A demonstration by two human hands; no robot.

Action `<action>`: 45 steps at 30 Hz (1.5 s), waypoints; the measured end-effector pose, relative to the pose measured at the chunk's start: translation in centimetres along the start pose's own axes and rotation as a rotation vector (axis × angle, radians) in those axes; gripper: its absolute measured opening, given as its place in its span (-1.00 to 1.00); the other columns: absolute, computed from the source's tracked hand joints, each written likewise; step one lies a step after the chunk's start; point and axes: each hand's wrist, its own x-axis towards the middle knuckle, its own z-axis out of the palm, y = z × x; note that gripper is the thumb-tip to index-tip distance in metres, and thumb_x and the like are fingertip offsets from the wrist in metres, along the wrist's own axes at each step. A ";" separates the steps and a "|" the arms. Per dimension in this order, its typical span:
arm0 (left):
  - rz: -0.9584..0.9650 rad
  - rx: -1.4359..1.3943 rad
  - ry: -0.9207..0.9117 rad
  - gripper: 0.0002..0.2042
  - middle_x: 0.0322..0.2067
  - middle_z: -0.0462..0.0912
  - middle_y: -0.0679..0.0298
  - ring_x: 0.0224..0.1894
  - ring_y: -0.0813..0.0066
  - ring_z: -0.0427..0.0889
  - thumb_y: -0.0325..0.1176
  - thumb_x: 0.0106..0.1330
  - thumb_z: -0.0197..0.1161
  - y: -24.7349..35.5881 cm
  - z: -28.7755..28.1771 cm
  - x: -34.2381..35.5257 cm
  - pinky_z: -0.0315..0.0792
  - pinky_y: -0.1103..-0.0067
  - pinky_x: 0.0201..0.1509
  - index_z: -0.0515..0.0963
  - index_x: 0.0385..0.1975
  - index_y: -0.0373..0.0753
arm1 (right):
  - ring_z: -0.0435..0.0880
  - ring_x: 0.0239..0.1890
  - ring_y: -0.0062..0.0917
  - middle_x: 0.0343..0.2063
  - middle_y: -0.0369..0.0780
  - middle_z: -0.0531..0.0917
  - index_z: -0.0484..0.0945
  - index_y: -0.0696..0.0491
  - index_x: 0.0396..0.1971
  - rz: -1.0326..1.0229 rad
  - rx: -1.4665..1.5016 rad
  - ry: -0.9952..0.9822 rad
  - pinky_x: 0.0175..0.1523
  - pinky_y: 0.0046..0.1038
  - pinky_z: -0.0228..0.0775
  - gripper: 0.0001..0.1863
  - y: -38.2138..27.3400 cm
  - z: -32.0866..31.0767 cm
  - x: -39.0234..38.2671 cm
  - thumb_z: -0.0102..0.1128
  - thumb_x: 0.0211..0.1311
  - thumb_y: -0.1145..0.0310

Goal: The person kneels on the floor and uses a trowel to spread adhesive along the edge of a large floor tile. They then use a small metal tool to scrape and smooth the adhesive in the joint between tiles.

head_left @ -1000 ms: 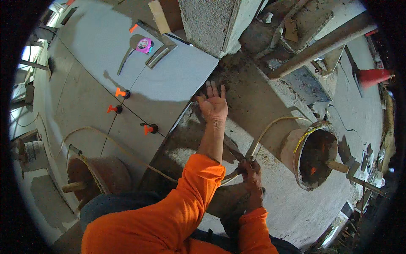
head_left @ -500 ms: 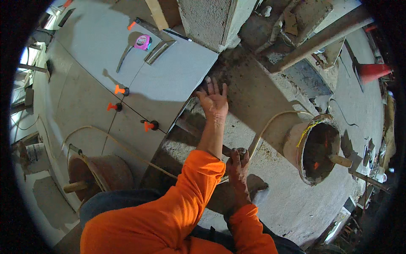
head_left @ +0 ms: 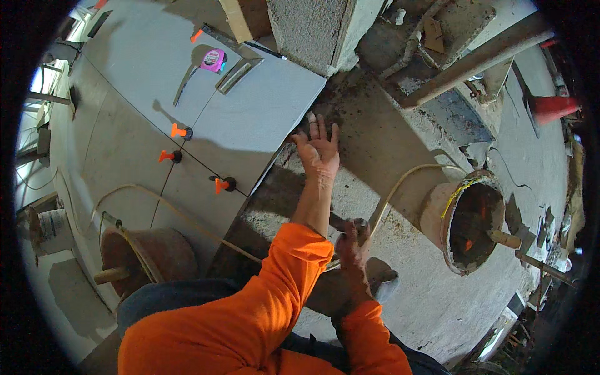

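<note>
My left hand (head_left: 320, 155) is open, palm up with the fingers spread. It is beside the edge of a large light grey tile (head_left: 275, 94), over rough bare concrete; whether the fingers touch anything is unclear. Lower down, my right hand (head_left: 354, 250) is closed around a dark bar-shaped tool (head_left: 337, 222), which runs behind my left forearm, so its kind is hidden. On the tiles are a pink tape measure (head_left: 214, 60), a metal square (head_left: 237, 76) and several orange T-shaped tile levelling clips (head_left: 222, 185) along the joints.
A bucket (head_left: 437, 209) with a wooden handle stands at the right. Another bucket (head_left: 169, 250) is beside my left knee. A pale hose-like loop (head_left: 400, 187) curves nearby. A concrete pillar (head_left: 306, 37) rises at the tile's far edge; a red cone (head_left: 553, 109) lies far right.
The view has shifted slightly. My left hand stays palm up with its fingers spread, and my right hand stays closed with only a slight change in its pose.
</note>
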 end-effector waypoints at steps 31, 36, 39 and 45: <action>-0.061 -0.152 0.108 -0.50 0.35 0.37 0.35 0.45 0.35 0.22 0.19 0.52 -0.32 0.1 1.8 -0.6 -0.04 0.03 0.51 0.19 0.37 0.21 | 0.22 0.41 0.01 0.37 0.22 0.18 -0.27 0.25 0.47 -0.137 -0.141 -0.683 0.46 -0.25 0.04 -0.12 0.1 19.8 -6.1 0.04 0.33 0.35; -0.057 -0.089 0.071 -0.49 0.36 0.36 0.34 0.46 0.35 0.19 0.20 0.52 -0.34 0.3 1.9 -0.9 -0.02 0.03 0.51 0.18 0.37 0.21 | 0.27 0.36 0.08 0.33 0.26 0.22 -0.19 0.33 0.44 -0.088 -0.205 -0.658 0.41 -0.25 0.11 -0.18 0.8 20.2 -7.1 0.00 0.32 0.38; -0.060 -0.083 0.006 -0.35 0.43 0.21 0.33 0.47 0.34 0.19 0.20 0.49 -0.27 0.3 1.7 -0.9 -0.04 0.12 0.54 -0.27 0.50 0.25 | 0.36 0.29 0.10 0.25 0.28 0.32 -0.14 0.35 0.43 -0.002 -0.189 -0.646 0.35 -0.19 0.19 -0.21 1.2 20.7 -6.7 0.00 0.32 0.38; -0.053 -0.059 0.067 -0.48 0.36 0.36 0.34 0.45 0.32 0.22 0.18 0.53 -0.36 0.3 1.2 -0.5 -0.02 0.01 0.51 0.11 0.40 0.18 | 0.48 0.17 0.07 0.09 0.24 0.49 -0.07 0.24 0.45 -0.018 -0.257 -0.623 0.23 -0.13 0.33 -0.21 0.2 20.1 -6.8 0.03 0.29 0.38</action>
